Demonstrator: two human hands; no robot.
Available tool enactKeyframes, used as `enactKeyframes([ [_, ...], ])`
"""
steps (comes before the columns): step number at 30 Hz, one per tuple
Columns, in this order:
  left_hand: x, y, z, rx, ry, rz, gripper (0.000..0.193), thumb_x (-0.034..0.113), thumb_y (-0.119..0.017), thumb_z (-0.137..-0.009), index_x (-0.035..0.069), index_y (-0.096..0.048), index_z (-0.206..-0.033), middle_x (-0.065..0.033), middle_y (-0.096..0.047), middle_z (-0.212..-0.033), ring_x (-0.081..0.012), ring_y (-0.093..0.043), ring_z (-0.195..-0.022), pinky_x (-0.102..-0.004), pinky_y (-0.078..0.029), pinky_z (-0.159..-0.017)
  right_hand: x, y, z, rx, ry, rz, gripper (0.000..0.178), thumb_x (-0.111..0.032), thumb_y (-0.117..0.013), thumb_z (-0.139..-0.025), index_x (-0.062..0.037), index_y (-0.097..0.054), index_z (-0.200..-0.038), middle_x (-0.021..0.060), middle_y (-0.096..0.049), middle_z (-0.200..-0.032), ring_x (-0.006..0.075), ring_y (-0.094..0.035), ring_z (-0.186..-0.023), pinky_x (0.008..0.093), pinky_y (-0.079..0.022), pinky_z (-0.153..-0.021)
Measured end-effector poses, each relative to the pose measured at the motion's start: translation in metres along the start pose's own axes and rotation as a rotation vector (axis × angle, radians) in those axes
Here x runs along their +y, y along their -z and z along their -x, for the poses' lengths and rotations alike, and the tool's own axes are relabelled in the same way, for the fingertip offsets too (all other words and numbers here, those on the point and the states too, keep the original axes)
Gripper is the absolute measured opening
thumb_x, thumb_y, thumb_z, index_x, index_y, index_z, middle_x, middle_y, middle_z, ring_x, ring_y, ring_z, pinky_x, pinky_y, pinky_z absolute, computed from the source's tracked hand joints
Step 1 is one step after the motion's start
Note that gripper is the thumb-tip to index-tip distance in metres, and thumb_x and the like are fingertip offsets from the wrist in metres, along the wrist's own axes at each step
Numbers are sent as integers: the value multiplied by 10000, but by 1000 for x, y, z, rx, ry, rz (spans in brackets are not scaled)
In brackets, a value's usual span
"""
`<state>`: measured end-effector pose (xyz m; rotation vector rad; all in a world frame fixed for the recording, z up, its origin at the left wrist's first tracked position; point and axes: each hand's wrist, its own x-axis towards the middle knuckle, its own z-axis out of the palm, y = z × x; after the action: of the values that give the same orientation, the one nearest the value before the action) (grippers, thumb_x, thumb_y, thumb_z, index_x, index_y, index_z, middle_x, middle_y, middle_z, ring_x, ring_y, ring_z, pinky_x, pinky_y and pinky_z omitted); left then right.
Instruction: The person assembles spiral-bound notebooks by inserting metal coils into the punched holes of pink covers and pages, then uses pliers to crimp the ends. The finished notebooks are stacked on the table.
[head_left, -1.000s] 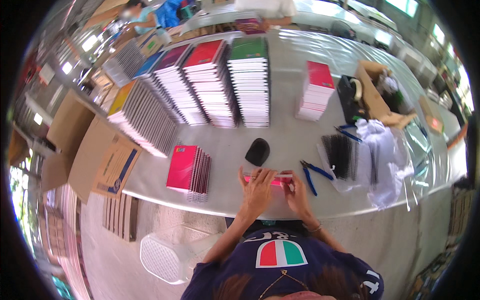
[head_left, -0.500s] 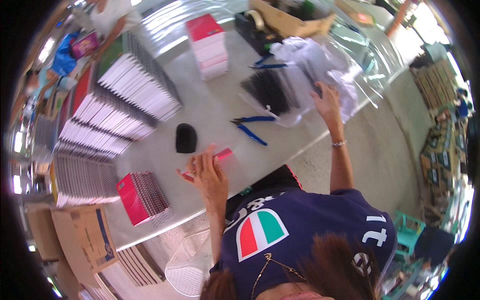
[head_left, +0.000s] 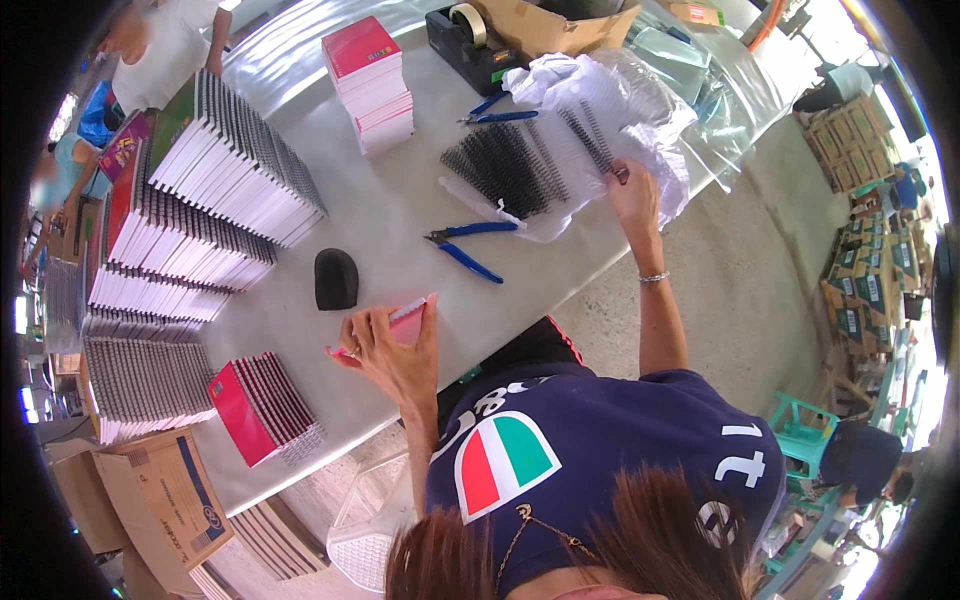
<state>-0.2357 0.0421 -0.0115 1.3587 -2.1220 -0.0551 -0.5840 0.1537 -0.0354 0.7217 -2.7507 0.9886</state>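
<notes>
One pink booklet [head_left: 406, 324] is on the near side of the one black block [head_left: 336, 279], two blue-handled pliers [head_left: 482, 229] to its right. Beyond and right is one tape dispenser [head_left: 453, 46]; beyond and left, one green-topped notebook stack [head_left: 238, 165].

Ahead of my left hand [head_left: 388, 350], a gap runs between a black rounded block [head_left: 336, 280] and blue-handled nippers [head_left: 478, 230]; spiral-notebook stacks [head_left: 235, 165] bar its left.

Bright light is showing at the upper-right rim, and glare is streaking the tabletop [head_left: 388, 200] at its far side. Fisheye distortion is curving straight edges near the black border. Peripheral background details are appearing soft.
</notes>
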Motion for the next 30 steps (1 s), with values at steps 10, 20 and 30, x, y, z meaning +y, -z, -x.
enactKeyframes([
  [10, 4, -2, -2, 22, 9, -22, 370, 431, -826, -688, 147, -639, -831, -28, -579, -967, -295, -505, -1102, -568, -297, -975, -30, 21, -8, 29, -20, -925, 168, -128, -706, -911, -16, -692, -1035, 15, -668, -821, 103, -613, -737, 241, -498, -699],
  [20, 1, -1, -3, 46, 11, 57, 352, 393, -846, -658, 166, -658, -849, -2, -570, -927, -274, -501, -1032, -496, -314, -937, -139, 20, 72, -845, 384, -961, 150, -66, -671, -910, -6, -644, -1045, 69, -676, -943, 142, -648, -833, 264, -511, -777],
  [30, -3, -5, 0, 33, 18, 88, 369, 437, -839, -679, 178, -660, -872, 28, -552, -966, -247, -495, -1062, -598, -271, -966, -163, -4, 105, -917, 688, -622, 168, -60, -649, -913, 14, -625, -1062, 112, -662, -935, 209, -609, -804, 329, -474, -719],
])
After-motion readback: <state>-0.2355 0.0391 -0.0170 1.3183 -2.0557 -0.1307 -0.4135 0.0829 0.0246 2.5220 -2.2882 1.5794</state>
